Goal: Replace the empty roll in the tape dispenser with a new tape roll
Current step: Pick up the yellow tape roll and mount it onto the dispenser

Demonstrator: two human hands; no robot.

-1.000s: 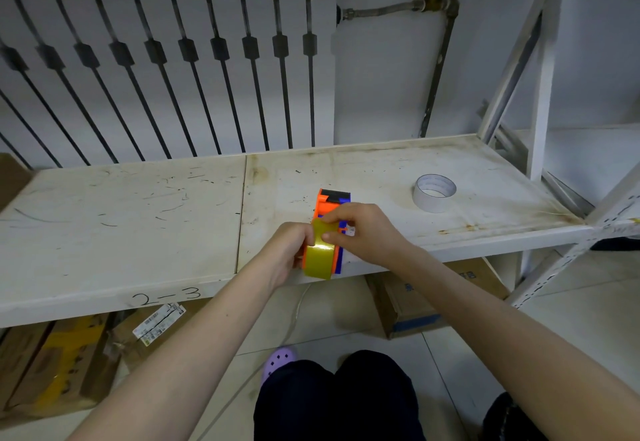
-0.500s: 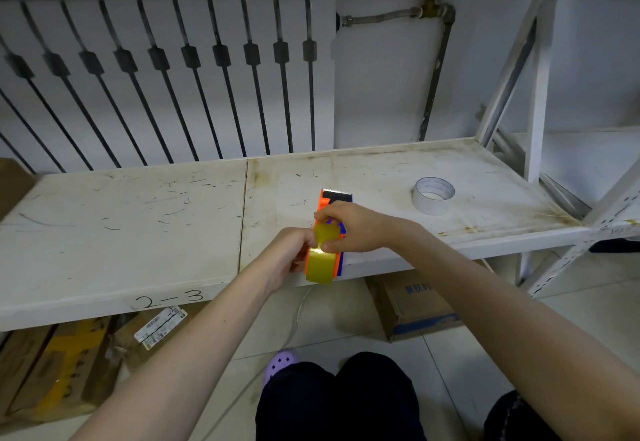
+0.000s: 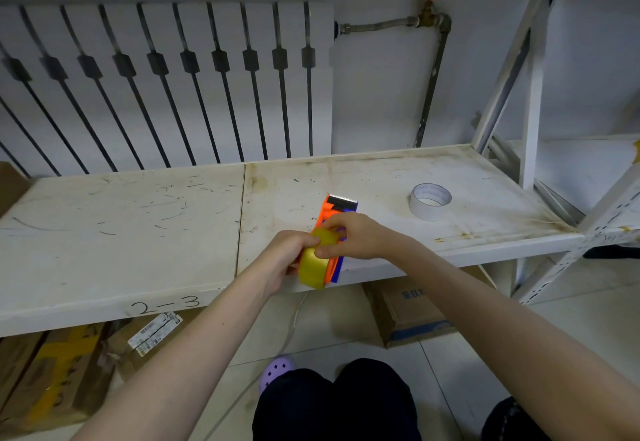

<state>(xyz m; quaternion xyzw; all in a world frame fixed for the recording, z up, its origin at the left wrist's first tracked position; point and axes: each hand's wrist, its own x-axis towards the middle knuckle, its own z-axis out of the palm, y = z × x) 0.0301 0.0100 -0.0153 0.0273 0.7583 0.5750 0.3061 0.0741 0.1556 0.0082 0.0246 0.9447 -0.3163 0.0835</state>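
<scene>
An orange and blue tape dispenser (image 3: 334, 210) lies at the front edge of the white shelf (image 3: 121, 232), its black cutter end pointing away from me. A yellowish tape roll (image 3: 313, 267) sits in it. My left hand (image 3: 289, 260) grips the dispenser and roll from the left. My right hand (image 3: 353, 236) pinches the loose strip of tape at the top of the roll. An empty white roll core (image 3: 430, 200) stands on the shelf to the right, apart from both hands.
A white radiator (image 3: 166, 83) and a pipe with a red valve (image 3: 429, 7) are behind the shelf. A white rack frame (image 3: 530, 94) rises at the right. Cardboard boxes (image 3: 405, 309) lie on the floor under the shelf. My knees are below.
My right hand's fingers have shifted slightly forward along the top of the roll with the tape end. The dispenser and left hand stay in nearly the same place.
</scene>
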